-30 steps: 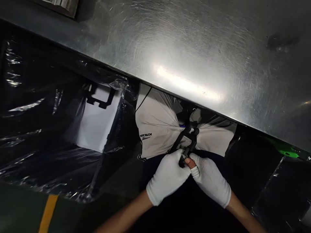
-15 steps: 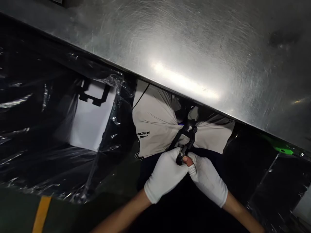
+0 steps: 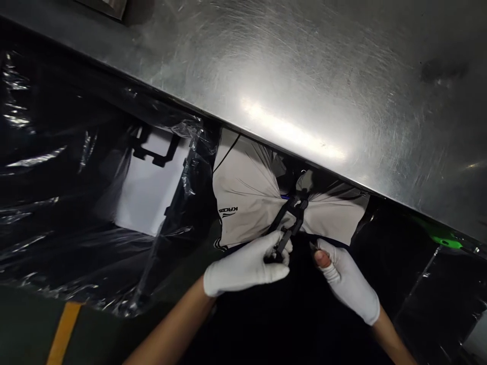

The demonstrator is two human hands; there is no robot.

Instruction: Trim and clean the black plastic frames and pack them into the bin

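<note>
A black frame-like part [image 3: 299, 218] lies over my lap, slanting up toward the table edge. Its lower end rests in my left hand [image 3: 247, 264], a white-gloved hand with fingers curled behind the part and thumb apart below it. To the right, separate from the part, is my right hand [image 3: 344, 279], also gloved, with a bare thumb tip showing. Its thumb and fingers pinch a small dark thing [image 3: 314, 247] too small to name.
A scratched metal table [image 3: 304, 76] spans the top, its edge slanting down rightward. At left, a plastic-lined bin [image 3: 76, 243] holds a white sheet [image 3: 148, 187] and a black frame piece [image 3: 155, 156]. Another dark lined container [image 3: 437, 289] stands at right, with a green object [image 3: 445, 241].
My hands have moved apart. The right hand has shifted right, off the black part, and the left has moved slightly left with its thumb lowered from the part. The view has shifted slightly.
</note>
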